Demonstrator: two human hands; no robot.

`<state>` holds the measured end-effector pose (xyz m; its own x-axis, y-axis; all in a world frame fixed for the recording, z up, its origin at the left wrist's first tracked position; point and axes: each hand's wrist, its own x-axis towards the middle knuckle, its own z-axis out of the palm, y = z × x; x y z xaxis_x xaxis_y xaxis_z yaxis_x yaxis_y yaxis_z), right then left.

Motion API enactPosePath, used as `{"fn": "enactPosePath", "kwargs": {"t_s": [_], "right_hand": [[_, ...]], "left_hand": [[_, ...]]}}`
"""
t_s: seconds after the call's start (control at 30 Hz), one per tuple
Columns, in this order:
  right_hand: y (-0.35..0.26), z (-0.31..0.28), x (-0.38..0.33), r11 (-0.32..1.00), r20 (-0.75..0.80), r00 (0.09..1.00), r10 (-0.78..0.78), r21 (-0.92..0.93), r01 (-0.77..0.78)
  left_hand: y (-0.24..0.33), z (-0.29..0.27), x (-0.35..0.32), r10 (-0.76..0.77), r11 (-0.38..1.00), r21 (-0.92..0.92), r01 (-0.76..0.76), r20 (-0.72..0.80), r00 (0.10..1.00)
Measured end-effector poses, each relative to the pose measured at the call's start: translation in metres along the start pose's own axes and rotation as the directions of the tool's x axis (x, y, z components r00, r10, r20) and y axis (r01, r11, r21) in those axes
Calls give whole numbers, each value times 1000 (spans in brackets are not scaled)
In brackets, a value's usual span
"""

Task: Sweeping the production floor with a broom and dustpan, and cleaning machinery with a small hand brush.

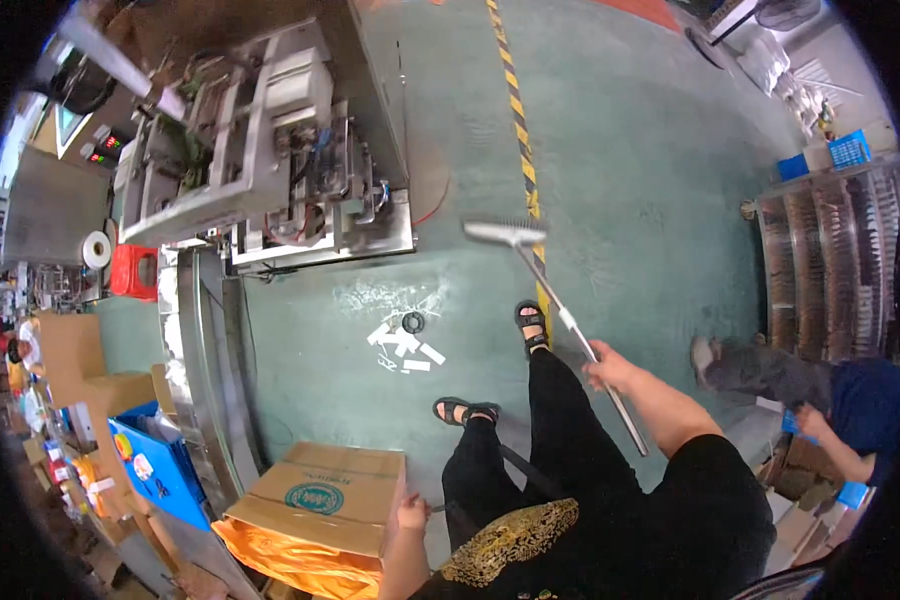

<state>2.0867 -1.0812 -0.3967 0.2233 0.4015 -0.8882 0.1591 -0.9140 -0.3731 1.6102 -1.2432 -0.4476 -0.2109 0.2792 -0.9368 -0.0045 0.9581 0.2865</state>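
My right hand (612,368) is closed round the pale pole of a broom (558,305). Its wide white head (507,233) points away from me, beside the striped floor line, slightly blurred. Low on the left, my left hand (412,512) has its fingers curled beside a cardboard box (315,490); a short dark bar shows at the fingers, but what it belongs to is hidden. On the green floor ahead of my feet lie several white strips (417,366) and a black ring (413,322), with pale scraps around them.
A metal machine (270,150) stands at the far left. Orange plastic (290,560) sticks out of the box. A blue bin (160,465) and a red stool (135,272) are at the left. On the right, a person (860,410) works near stacked trays (830,260).
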Motion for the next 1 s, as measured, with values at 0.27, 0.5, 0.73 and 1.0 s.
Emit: {"fn": "enactPosePath", "kwargs": {"t_s": [0.27,0.5,0.73,1.0], "right_hand": [[-113,-59,86,987,-3,990,-144,-75,143],[-303,-72,241,653,19,866,-500,-648,392],[-244,-114,216,261,329,862,-385,-857,443],[-168,-175,109,669,182,970,-161,-703,243]], "left_hand": [[40,90,-17,-153,978,130,165,-97,984],[81,192,-16,-214,975,59,216,-28,976],[91,233,-18,-246,965,78,251,-67,967],[112,239,-18,-221,975,-36,220,-18,975]]}}
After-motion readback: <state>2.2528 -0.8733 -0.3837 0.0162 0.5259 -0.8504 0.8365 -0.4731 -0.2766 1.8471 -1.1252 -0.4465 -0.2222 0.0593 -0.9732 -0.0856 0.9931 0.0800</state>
